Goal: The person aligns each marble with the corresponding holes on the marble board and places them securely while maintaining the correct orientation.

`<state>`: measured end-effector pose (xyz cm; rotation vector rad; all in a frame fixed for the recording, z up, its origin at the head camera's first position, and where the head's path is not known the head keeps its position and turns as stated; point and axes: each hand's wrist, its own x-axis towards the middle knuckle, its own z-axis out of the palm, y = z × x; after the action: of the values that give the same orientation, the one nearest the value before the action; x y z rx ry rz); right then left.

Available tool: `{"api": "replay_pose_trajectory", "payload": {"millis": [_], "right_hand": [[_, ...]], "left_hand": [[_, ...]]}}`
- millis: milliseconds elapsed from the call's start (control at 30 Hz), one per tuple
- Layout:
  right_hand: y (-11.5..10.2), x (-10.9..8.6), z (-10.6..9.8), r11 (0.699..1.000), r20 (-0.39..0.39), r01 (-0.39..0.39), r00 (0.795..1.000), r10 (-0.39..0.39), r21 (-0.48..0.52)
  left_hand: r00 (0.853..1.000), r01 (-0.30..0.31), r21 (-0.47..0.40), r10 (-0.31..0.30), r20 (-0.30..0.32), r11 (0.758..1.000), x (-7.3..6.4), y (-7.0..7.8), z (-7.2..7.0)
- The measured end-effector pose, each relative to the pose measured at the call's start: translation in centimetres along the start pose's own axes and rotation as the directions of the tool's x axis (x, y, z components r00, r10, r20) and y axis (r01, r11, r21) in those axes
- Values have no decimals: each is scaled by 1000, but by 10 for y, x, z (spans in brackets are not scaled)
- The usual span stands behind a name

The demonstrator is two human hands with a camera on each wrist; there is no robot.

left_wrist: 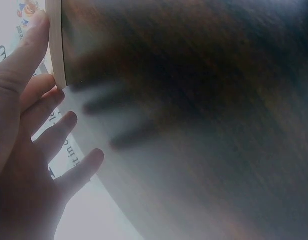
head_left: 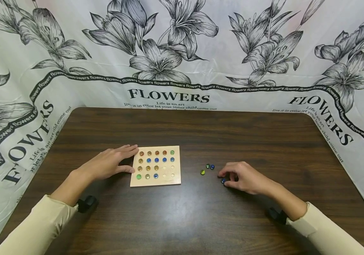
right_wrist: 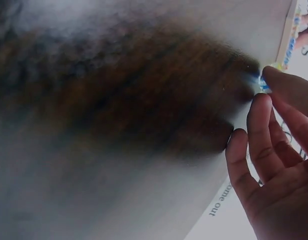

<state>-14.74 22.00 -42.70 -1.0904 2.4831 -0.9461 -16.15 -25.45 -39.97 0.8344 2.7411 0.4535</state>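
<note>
A light wooden board [head_left: 177,179] with rows of round hollows lies on the table, many of them filled with brown, blue, green and clear marbles. Along its left side rests my left hand [head_left: 110,162], fingers extended, fingertips at the upper left corner and thumb at the edge lower down. The left wrist view shows that thumb against the board's side [left_wrist: 56,45]. To the right of the board, my right hand [head_left: 245,177] has its thumb and fingertips around a blue marble [head_left: 223,180], pinching it low over the table. That marble [right_wrist: 264,83] appears between thumb and finger in the right wrist view.
Three loose marbles, one green [head_left: 208,165], one dark blue [head_left: 212,166] and one yellow-green [head_left: 202,172], lie between the board and my right hand. The dark wooden table [head_left: 182,219] is bordered by a white flower-printed cloth [head_left: 248,99].
</note>
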Motion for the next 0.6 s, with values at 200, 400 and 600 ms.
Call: {"api": "replay_pose_trajectory", "payload": {"millis": [200,400,600], "right_hand": [[1,1,1,1000,-3,11,1000,-11,-25],[-1,4,0,998,1,13,1000,-13,-54],[-9,13,-1,997,-1,27,1000,-27,-69]], "left_hand": [[1000,5,-6,-5,5,1000,0,-1,0],[1000,6,-2,-6,5,1000,0,-2,0],[1000,-1,-3,1,5,1000,0,-2,1]]}}
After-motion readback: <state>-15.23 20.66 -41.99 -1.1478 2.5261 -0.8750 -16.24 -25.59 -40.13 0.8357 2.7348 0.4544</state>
